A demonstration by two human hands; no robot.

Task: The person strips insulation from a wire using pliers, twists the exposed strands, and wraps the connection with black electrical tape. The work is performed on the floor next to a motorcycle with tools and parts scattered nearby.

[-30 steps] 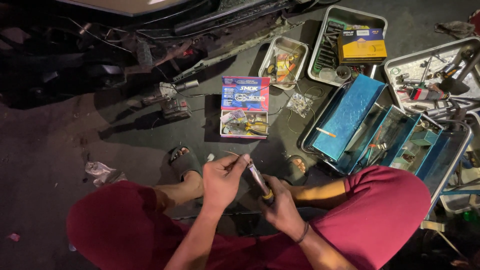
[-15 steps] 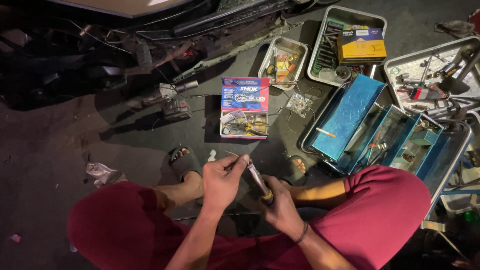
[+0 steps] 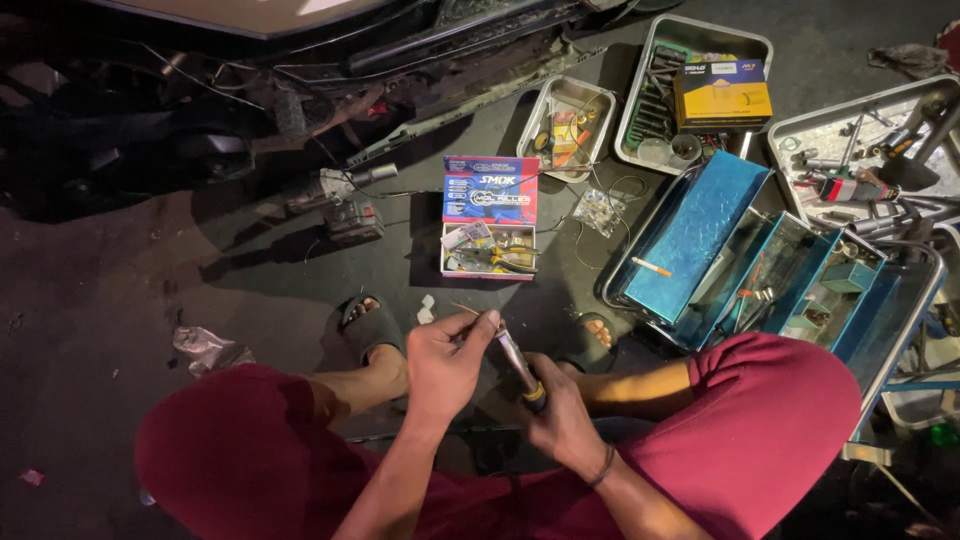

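I squat on a dark floor in red shorts. My right hand [image 3: 560, 415] grips the black and yellow handle of a tool with a metal shaft [image 3: 512, 356] that points up and left. My left hand [image 3: 445, 360] pinches a thin wire or pin [image 3: 468, 311] against the shaft's tip. Both hands meet between my knees, just in front of my sandalled feet. What sits at the tip is too small to tell.
An open red and blue box [image 3: 490, 218] with pliers lies ahead. A blue cantilever toolbox [image 3: 760, 270] stands open at right. Metal trays [image 3: 700, 95] with parts and a yellow box sit beyond. A power tool [image 3: 345, 205] lies by the vehicle underside at top.
My left hand has shifted slightly along the tool's tip; the right hand still holds the handle in the same place.
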